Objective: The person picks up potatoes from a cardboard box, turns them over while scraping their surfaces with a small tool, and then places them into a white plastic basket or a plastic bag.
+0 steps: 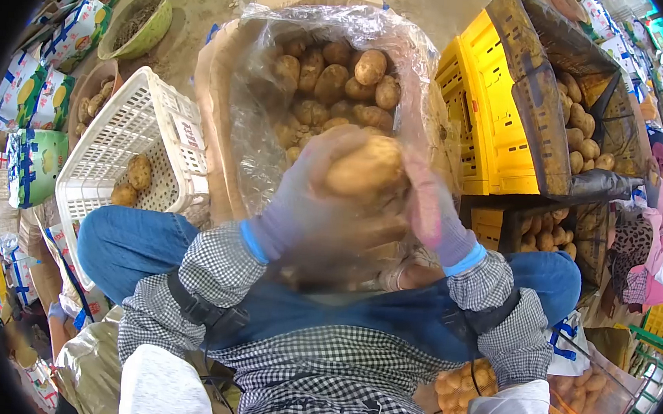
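Note:
My left hand point(312, 205), in a grey-purple glove, cups a large potato point(365, 166) close in front of the camera. My right hand point(435, 212), gloved the same, touches the potato's right side; both hands are blurred. Just behind them stands a cardboard box lined with clear plastic point(257, 114) and filled with several potatoes point(334, 81).
A white plastic basket point(129, 130) with a few potatoes lies tilted at the left. Yellow crates point(490, 110) and a dark crate of potatoes point(582, 138) stand at the right. Printed cartons point(42, 95) line the far left. A bag of potatoes point(583, 395) sits at lower right.

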Available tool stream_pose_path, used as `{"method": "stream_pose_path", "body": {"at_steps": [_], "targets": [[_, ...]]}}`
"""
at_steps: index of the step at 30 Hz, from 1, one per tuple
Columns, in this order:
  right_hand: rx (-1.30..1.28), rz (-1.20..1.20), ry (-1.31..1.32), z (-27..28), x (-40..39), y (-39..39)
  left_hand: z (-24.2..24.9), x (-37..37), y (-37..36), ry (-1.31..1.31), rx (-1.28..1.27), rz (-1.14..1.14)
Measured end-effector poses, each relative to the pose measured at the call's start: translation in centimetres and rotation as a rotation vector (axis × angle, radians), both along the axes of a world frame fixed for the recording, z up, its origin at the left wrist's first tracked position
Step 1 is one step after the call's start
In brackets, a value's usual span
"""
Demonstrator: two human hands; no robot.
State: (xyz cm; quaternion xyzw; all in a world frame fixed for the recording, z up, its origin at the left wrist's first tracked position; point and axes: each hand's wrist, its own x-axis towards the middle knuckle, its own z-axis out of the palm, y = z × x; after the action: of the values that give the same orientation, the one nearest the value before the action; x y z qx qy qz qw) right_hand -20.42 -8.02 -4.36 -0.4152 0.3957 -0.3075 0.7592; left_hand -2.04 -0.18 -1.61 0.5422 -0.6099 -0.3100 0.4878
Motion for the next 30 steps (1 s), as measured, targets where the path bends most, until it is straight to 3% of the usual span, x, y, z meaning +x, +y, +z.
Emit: {"method": "stream_pose_path", "body": {"at_steps": [2,4,7,10,12,14,16,17,19,22,24,25,26,27,28,29,30], "targets": [[0.117,0.079,-0.121,0.4,0.8,0.2,-0.5,0.2,-0.1,0.167,0.048,-0.057],[0.246,0.212,-0.081,2.8,0.1,-0.3,-1.3,0.4,-0.4,0.611,0.247,-0.127],[0.016,-0.074,-0.072,5.6,-2.0,-1.5,2.0,3.8,-2.1,0.821,0.479,0.024],[-0.179,-0.253,-0.259,9.8,-8.6,-2.6,-0.9,7.1,-5.0,0.450,0.341,0.243],[-0.342,-0.331,-0.396,14.9,-16.3,-2.1,-5.0,8.9,-5.9,-0.132,0.352,0.070],[-0.489,-0.426,-0.455,18.3,-25.1,-0.9,-9.1,9.0,-7.0,-0.467,0.644,-0.125],[-0.559,-0.667,-0.359,16.7,-34.9,-0.4,-13.0,7.8,-8.5,-0.734,0.934,-0.107],[-0.565,-0.819,-0.259,15.0,-39.6,-0.2,-15.4,7.6,-9.0,-0.754,0.925,-0.089],[-0.484,-1.185,0.107,8.7,-41.5,0.6,-20.0,7.2,-10.1,-0.794,0.902,-0.058],[-0.209,-1.519,0.478,1.1,-42.7,2.6,-24.1,7.2,-10.0,-0.651,0.778,0.095],[-0.202,-1.494,0.580,0.1,-43.2,3.2,-21.5,7.8,-9.5,-0.203,0.987,-0.106],[-0.244,-1.448,0.634,0.6,-43.2,3.1,-19.2,8.5,-9.9,0.026,1.068,-0.198],[-0.319,-1.378,0.702,1.6,-43.3,2.7,-16.6,9.1,-9.6,0.039,0.966,-0.314],[-0.429,-1.280,0.784,3.2,-42.9,2.2,-13.8,8.9,-8.8,0.211,0.938,-0.358],[-0.556,-1.178,0.872,5.1,-42.0,1.4,-10.6,8.7,-8.1,0.387,0.916,-0.406],[-0.723,-1.038,0.982,7.2,-40.8,0.5,-7.5,8.0,-7.4,0.721,0.953,-0.375],[-0.919,-0.891,1.098,9.6,-39.2,-0.3,-4.3,7.3,-6.7,0.790,0.915,-0.389]]}}
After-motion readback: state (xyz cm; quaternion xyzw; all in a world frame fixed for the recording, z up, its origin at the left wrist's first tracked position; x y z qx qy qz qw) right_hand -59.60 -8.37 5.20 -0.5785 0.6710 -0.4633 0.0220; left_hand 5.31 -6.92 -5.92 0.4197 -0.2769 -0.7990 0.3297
